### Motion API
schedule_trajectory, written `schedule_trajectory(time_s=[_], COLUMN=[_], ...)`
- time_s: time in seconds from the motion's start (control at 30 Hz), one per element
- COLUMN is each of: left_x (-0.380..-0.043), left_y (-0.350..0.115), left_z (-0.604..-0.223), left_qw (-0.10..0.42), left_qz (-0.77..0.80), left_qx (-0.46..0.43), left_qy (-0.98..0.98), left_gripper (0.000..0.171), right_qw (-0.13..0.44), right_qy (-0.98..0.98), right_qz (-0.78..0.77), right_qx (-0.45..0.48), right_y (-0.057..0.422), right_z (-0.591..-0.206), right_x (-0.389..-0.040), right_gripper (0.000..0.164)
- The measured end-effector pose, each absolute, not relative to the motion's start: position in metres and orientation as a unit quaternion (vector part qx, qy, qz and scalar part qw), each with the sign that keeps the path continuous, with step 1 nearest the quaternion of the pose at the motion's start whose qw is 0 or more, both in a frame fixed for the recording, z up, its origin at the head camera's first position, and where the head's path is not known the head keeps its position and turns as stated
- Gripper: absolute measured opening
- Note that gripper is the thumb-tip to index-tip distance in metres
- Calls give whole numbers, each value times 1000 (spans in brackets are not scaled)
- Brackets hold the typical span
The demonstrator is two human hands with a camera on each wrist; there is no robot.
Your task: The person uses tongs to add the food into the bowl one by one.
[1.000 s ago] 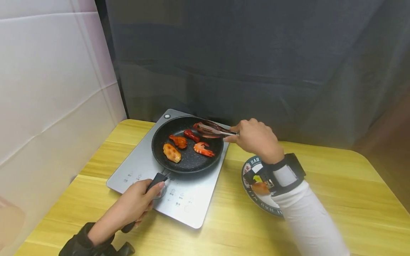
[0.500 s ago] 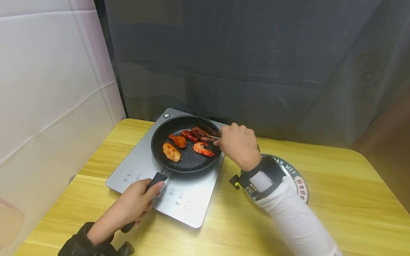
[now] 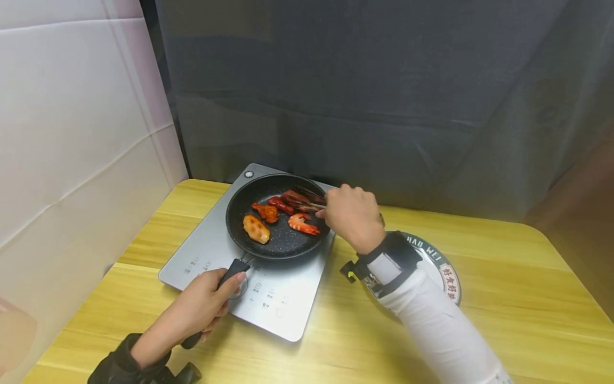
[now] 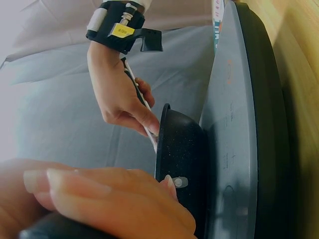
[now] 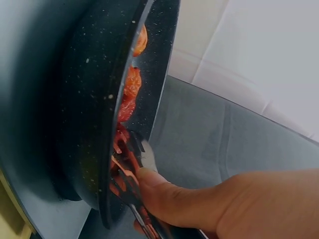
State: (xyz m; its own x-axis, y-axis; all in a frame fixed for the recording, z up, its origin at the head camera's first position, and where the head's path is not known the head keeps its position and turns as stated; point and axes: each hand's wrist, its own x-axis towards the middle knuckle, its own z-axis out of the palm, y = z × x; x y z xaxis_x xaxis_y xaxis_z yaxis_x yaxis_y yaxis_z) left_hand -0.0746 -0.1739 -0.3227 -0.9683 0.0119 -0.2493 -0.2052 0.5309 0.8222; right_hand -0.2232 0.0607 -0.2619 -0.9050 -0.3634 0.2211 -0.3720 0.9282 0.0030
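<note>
A black frying pan [image 3: 292, 246] sits on a silver induction cooktop [image 3: 288, 290]. My left hand [image 3: 206, 298] grips its black handle [image 3: 237, 268]. In my right hand [image 3: 354, 217] are metal tongs [image 5: 130, 191], whose tips reach inside the pan's right rim. Between the tong tips is a dark red piece of food [image 3: 293, 197]. It lies against a smaller bright red piece [image 3: 281, 205]. An orange-brown drumstick [image 3: 266, 212], a golden chicken wing [image 3: 256, 229] and a striped orange shrimp [image 3: 303, 224] lie on the pan floor.
A round plate with a dark lettered rim [image 3: 451, 280] stands on the yellow wooden table [image 3: 508, 298], partly hidden under my right forearm. A dark curtain [image 3: 364, 96] hangs behind the table, and a white cloth wall [image 3: 77, 122] borders the left side.
My right hand has moved left and slightly down with the tongs. The dark red piece is lower in the pan, and the bright red piece has shifted a little left. The left hand stays put.
</note>
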Motion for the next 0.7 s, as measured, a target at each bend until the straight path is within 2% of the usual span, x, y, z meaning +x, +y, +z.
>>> schedule_trajectory(time_s=[0.4, 0.7], left_x=[-75, -75], left_y=[-173, -173], left_z=[-322, -321], left_qw=[115, 115], left_qz=[479, 479], left_qx=[-66, -66], left_qy=[868, 868], left_gripper=[36, 36], right_qw=[107, 105], right_qy=[-977, -978], right_qz=[8, 12], right_qx=[185, 177], right_y=[54, 59], right_z=[-267, -260], right_x=[-224, -222], right_gripper=[45, 44])
